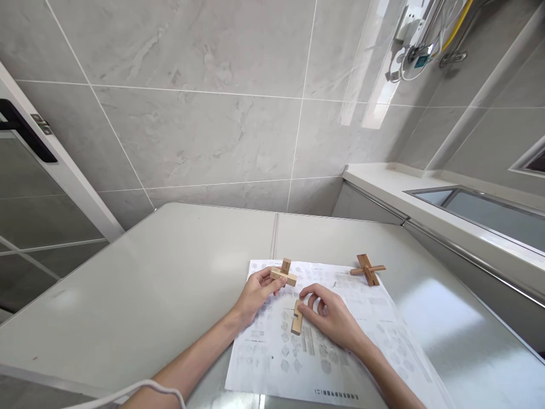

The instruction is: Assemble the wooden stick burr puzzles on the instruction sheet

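Glass fills the door (29, 187) at our nine o'clock, framed in white with a black bar handle, and behind the table rises a wall (204, 96) of large grey marbled tiles, glossy and cold-looking. We sit at a smooth grey table (140, 295) with a dull sheen; a seam runs down its middle. A white cable (140, 391) curls near our left forearm at seven o'clock.

Our left hand (258, 292) pinches a small assembly of notched wooden bars (284, 274), thumb and fingers closed on its left end so the crossed pieces stand clear of the paper, where we judge they can be seen and matched. Beneath both hands lies a printed instruction sheet (306, 346), flat and matte, covered with small diagrams; it sits squarely before us, likely for easy reading.

Our right hand (334, 318) rests palm down with fingers curled, fingertips touching a single loose wooden piece (297, 318), a pale square-edged bar with a notch, lying on the sheet. At two o'clock a darker wooden cross (367, 269) of interlocked bars stands on the sheet's far corner, well apart. Beyond, a white counter (409, 187) holds a steel sink (477, 210).
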Action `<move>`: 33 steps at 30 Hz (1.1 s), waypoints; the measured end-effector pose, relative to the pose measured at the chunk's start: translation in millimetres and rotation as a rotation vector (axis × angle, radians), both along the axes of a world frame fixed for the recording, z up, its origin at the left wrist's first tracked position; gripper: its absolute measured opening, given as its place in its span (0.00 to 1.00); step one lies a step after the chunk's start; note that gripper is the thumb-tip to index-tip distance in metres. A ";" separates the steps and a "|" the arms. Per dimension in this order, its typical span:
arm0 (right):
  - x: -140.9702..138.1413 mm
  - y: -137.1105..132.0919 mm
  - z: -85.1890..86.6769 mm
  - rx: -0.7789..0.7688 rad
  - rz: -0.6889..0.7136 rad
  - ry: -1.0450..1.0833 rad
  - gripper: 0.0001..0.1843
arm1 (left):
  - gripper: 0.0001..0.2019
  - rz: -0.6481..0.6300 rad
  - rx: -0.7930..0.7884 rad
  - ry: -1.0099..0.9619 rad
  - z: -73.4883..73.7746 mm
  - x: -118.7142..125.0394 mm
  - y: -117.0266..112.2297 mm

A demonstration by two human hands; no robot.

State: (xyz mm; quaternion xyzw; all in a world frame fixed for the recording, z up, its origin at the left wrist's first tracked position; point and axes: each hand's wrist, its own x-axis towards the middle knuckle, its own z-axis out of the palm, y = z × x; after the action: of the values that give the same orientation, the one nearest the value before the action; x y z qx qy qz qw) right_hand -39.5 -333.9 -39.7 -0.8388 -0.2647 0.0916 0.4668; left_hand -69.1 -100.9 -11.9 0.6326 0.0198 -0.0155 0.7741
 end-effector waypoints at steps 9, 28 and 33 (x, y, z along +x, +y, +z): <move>-10.2 -0.1 12.1 -0.065 0.169 -0.036 0.31 | 0.20 -0.015 -0.020 0.022 -0.2 -1.8 -0.2; -3.2 1.9 4.4 0.102 0.002 -0.040 0.26 | 0.20 -0.041 -0.015 0.004 -2.0 -2.8 -1.9; 0.5 -0.3 0.3 0.185 -0.063 0.021 0.29 | 0.20 -0.039 0.015 0.001 -3.8 -1.0 -1.7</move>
State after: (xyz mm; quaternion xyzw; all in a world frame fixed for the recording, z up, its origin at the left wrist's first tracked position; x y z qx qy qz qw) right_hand -39.0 -334.2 -39.3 -0.7992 -0.2406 0.0607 0.5474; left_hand -70.1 -102.5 -15.7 0.6387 0.0081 -0.0308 0.7688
